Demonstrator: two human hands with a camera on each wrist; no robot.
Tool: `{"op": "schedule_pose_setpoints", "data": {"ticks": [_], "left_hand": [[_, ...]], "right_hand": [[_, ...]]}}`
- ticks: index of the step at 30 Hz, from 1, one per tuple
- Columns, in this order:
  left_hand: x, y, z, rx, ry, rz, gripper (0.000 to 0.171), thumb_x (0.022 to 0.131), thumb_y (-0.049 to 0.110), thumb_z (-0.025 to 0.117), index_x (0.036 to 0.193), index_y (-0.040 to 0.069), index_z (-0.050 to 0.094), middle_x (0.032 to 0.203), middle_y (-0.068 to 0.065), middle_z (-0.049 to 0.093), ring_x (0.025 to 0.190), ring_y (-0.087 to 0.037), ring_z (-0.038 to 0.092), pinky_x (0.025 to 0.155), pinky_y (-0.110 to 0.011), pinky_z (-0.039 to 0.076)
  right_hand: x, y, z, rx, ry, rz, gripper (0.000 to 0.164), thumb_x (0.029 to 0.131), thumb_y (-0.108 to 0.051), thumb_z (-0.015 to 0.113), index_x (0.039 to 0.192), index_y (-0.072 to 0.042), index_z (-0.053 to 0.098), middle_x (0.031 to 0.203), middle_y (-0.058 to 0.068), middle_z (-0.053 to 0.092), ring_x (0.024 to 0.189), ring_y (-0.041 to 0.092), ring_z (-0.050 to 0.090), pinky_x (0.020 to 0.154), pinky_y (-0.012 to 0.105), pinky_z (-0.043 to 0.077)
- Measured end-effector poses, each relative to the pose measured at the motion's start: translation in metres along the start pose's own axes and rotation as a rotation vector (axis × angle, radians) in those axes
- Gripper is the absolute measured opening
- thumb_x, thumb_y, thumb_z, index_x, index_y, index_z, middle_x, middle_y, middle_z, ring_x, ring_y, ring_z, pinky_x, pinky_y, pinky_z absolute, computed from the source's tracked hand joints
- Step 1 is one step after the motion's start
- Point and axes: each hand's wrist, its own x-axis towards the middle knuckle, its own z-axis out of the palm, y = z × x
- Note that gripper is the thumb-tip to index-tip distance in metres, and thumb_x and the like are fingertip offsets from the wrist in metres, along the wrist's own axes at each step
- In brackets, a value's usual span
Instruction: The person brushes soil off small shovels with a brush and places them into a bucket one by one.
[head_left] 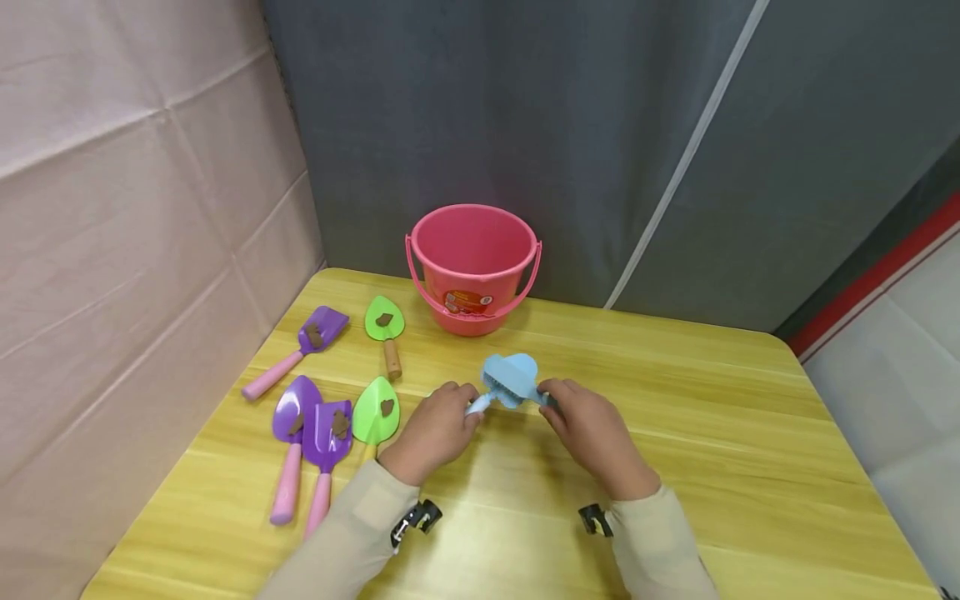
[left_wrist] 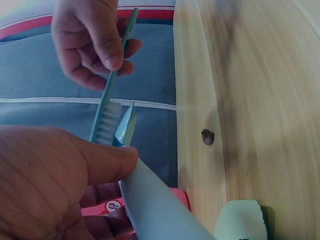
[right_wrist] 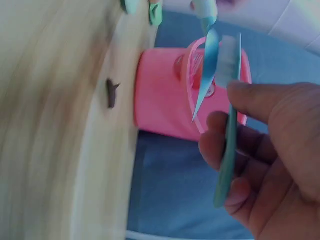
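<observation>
My left hand (head_left: pixel 437 425) grips a light blue toy trowel by its pale handle (left_wrist: pixel 157 202), thumb on top. The trowel's blade (right_wrist: pixel 212 60) is thin and tapers to a point in the right wrist view. In my right hand (head_left: pixel 596 433) is a teal brush (right_wrist: pixel 229 155) with white bristles (right_wrist: pixel 226 60), held by its handle. The bristles face the blade above the table; whether they touch cannot be told. On the tabletop beneath lies a small dark brown lump (left_wrist: pixel 207 136), which my hands and tools hide in the head view.
At the left lie purple shovels (head_left: pixel 324 321) with pink handles and green trowels (head_left: pixel 385 318), brown lumps on their blades. A pink bucket (head_left: pixel 468 292) with its handle down stands at the back edge, before a grey curtain (head_left: pixel 525 125). The yellow wooden table (head_left: pixel 750 450) extends right.
</observation>
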Motion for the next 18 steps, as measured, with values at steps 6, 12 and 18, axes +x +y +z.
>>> {"op": "schedule_pose_setpoints", "data": {"ticks": [6,12,18], "left_hand": [[0.000,0.000,0.000,0.003,-0.007,0.000,0.011,0.094,0.014,0.067,0.100,0.006,0.067,0.081,-0.003,0.055,0.071,-0.018,0.052,0.062,-0.035,0.046],[0.003,0.000,-0.009,-0.014,-0.027,0.012,0.011,0.096,0.015,0.065,0.103,0.006,0.066,0.081,-0.002,0.055,0.071,-0.017,0.052,0.062,-0.034,0.045],[0.013,0.003,-0.059,-0.161,-0.089,0.027,0.012,0.101,0.019,0.058,0.107,0.010,0.063,0.074,0.000,0.053,0.061,-0.014,0.049,0.056,-0.032,0.045]], "right_hand": [[0.000,0.017,0.006,0.036,-0.014,0.193,0.021,0.091,-0.011,0.073,0.110,-0.004,0.066,0.087,0.005,0.066,0.067,0.015,0.055,0.059,0.035,0.048],[-0.003,0.031,0.005,0.028,0.085,0.286,0.024,0.091,-0.009,0.072,0.112,0.000,0.065,0.088,0.012,0.068,0.067,0.023,0.061,0.056,0.040,0.049],[-0.005,0.036,0.001,0.042,0.094,0.308,0.025,0.092,-0.010,0.071,0.113,0.001,0.064,0.089,0.013,0.069,0.062,0.020,0.057,0.053,0.037,0.045]]}}
